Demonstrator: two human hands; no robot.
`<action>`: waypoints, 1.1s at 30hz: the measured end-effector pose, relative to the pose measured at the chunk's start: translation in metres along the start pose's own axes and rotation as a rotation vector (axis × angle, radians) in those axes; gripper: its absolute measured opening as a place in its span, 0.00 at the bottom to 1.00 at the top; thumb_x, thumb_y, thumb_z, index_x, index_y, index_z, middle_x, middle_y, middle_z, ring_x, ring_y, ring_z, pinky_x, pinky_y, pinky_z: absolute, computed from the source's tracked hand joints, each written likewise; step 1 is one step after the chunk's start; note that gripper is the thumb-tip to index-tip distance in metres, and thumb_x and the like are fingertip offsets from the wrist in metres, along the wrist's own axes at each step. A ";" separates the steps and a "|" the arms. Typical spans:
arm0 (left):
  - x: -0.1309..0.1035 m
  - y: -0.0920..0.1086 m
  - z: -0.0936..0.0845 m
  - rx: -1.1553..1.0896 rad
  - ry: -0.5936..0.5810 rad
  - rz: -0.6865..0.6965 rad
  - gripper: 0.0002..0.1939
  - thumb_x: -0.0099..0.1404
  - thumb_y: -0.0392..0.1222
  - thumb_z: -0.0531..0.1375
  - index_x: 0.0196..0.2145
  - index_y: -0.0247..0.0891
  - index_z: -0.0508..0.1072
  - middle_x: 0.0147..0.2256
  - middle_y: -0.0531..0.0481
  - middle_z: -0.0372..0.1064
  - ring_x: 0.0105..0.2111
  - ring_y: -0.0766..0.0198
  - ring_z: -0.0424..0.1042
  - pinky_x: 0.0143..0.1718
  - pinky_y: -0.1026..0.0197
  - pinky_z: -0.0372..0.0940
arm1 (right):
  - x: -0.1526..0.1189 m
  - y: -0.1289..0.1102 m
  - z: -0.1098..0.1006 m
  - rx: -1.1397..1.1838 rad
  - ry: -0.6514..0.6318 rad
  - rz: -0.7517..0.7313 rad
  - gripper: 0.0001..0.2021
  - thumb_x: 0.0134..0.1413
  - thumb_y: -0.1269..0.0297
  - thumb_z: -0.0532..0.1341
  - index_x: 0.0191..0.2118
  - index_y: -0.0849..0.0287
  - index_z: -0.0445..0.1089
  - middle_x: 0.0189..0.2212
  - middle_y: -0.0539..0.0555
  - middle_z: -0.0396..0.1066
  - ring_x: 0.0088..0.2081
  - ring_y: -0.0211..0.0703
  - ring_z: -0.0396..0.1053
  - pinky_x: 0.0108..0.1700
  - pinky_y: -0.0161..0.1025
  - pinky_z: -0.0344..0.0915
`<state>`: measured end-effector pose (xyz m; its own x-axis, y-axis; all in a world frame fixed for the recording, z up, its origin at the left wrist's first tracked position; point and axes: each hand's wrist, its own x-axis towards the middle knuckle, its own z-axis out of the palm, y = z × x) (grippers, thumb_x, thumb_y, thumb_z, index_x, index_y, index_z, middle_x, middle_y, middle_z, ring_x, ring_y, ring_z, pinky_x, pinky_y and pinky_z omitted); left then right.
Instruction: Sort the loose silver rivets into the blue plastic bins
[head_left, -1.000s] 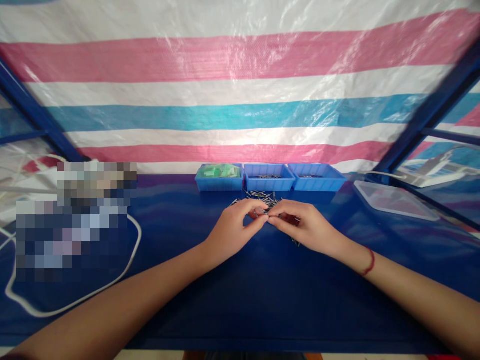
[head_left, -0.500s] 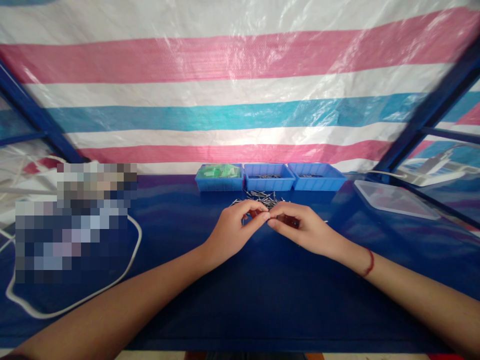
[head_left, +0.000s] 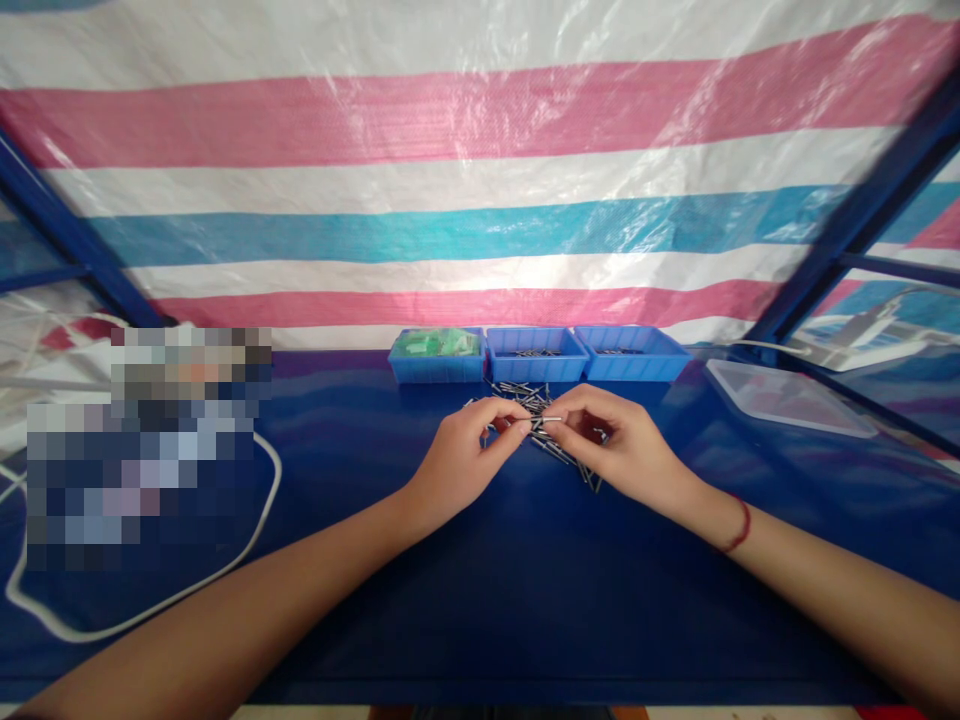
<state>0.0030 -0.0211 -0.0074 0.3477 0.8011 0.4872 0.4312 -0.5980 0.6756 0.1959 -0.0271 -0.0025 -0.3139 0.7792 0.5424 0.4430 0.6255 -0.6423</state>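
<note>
Between my two hands, above the pile, a thin silver metal rod (head_left: pixel 547 418) lies level. My left hand (head_left: pixel 474 447) pinches its left end between thumb and forefinger. The thumb and forefinger of my right hand (head_left: pixel 611 440) close around its right end, and the rod's tip shows between them. Behind and below the fingers, a loose pile of thin metal rods (head_left: pixel 517 392) spreads on the blue table (head_left: pixel 465 600), partly hidden by both hands. Several rods stick out under my right hand. Their exact kind is too small to make out.
At the back stand a blue bin (head_left: pixel 436 370) with green bags, a middle blue bin (head_left: pixel 536 370) and a right blue bin (head_left: pixel 637 368), both holding small metal pieces. A clear plastic lid (head_left: pixel 787 400) lies right; a white cable (head_left: pixel 262 520) loops left.
My right hand has drawn slightly right and up, away from my left fingertips. The rod between them now shows, and more of the pile is visible under my right hand.
</note>
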 end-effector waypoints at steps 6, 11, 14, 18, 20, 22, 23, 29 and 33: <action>0.001 0.002 0.001 0.019 -0.080 0.012 0.09 0.65 0.42 0.55 0.34 0.38 0.73 0.32 0.52 0.74 0.32 0.65 0.71 0.37 0.63 0.65 | 0.000 -0.007 -0.006 -0.121 -0.052 -0.172 0.08 0.57 0.62 0.58 0.29 0.58 0.69 0.25 0.52 0.67 0.25 0.37 0.62 0.28 0.36 0.60; 0.002 -0.002 -0.004 0.164 -0.084 0.040 0.16 0.63 0.43 0.57 0.48 0.36 0.68 0.40 0.47 0.73 0.37 0.62 0.71 0.40 0.61 0.65 | 0.014 0.010 -0.015 -0.115 0.132 0.063 0.12 0.56 0.57 0.57 0.26 0.58 0.68 0.23 0.51 0.66 0.24 0.37 0.62 0.27 0.36 0.58; 0.004 -0.003 -0.010 0.332 -0.173 0.059 0.13 0.65 0.41 0.55 0.45 0.37 0.70 0.39 0.48 0.73 0.38 0.61 0.71 0.41 0.59 0.65 | 0.027 0.038 -0.035 -0.156 0.413 0.278 0.12 0.54 0.55 0.58 0.26 0.58 0.69 0.21 0.51 0.66 0.23 0.38 0.61 0.26 0.35 0.57; 0.005 0.000 -0.012 0.497 -0.281 0.126 0.11 0.66 0.40 0.52 0.38 0.38 0.73 0.37 0.49 0.73 0.38 0.60 0.71 0.43 0.57 0.63 | 0.037 0.081 -0.067 -0.429 0.585 0.394 0.11 0.53 0.56 0.59 0.27 0.58 0.70 0.24 0.54 0.69 0.26 0.42 0.65 0.31 0.38 0.59; 0.004 0.000 -0.012 0.547 -0.321 0.150 0.11 0.66 0.40 0.52 0.37 0.37 0.74 0.36 0.48 0.73 0.39 0.60 0.71 0.46 0.57 0.63 | 0.037 0.098 -0.078 -0.597 0.551 0.385 0.12 0.53 0.55 0.58 0.28 0.58 0.70 0.23 0.55 0.69 0.28 0.45 0.66 0.33 0.40 0.58; 0.003 0.000 -0.012 0.598 -0.356 0.154 0.12 0.66 0.41 0.52 0.37 0.37 0.74 0.37 0.47 0.72 0.39 0.58 0.70 0.46 0.55 0.62 | 0.036 0.109 -0.083 -0.696 0.504 0.371 0.13 0.53 0.54 0.59 0.28 0.58 0.71 0.24 0.55 0.70 0.29 0.47 0.66 0.32 0.41 0.58; 0.002 -0.001 -0.012 0.624 -0.370 0.151 0.12 0.66 0.41 0.52 0.38 0.37 0.74 0.38 0.46 0.72 0.40 0.58 0.70 0.44 0.55 0.62 | 0.035 0.112 -0.084 -0.725 0.489 0.361 0.13 0.53 0.54 0.59 0.28 0.58 0.71 0.25 0.56 0.70 0.29 0.47 0.67 0.32 0.41 0.58; 0.000 -0.004 -0.017 0.686 -0.409 0.170 0.16 0.67 0.46 0.52 0.48 0.41 0.71 0.46 0.46 0.68 0.46 0.53 0.65 0.42 0.53 0.60 | 0.035 0.097 -0.071 -0.718 0.446 0.245 0.10 0.55 0.58 0.56 0.31 0.58 0.70 0.28 0.57 0.71 0.29 0.46 0.66 0.33 0.41 0.59; 0.000 -0.007 -0.015 0.684 -0.424 0.193 0.14 0.69 0.44 0.50 0.46 0.41 0.72 0.47 0.47 0.67 0.47 0.55 0.65 0.44 0.54 0.59 | 0.032 0.081 -0.054 -0.677 0.345 0.143 0.08 0.55 0.62 0.55 0.32 0.56 0.70 0.28 0.54 0.71 0.27 0.42 0.65 0.34 0.39 0.59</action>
<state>-0.0122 -0.0163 -0.0041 0.6928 0.6874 0.2178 0.6957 -0.7167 0.0490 0.2671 0.0465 -0.0076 0.0149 0.7252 0.6884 0.9115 0.2732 -0.3076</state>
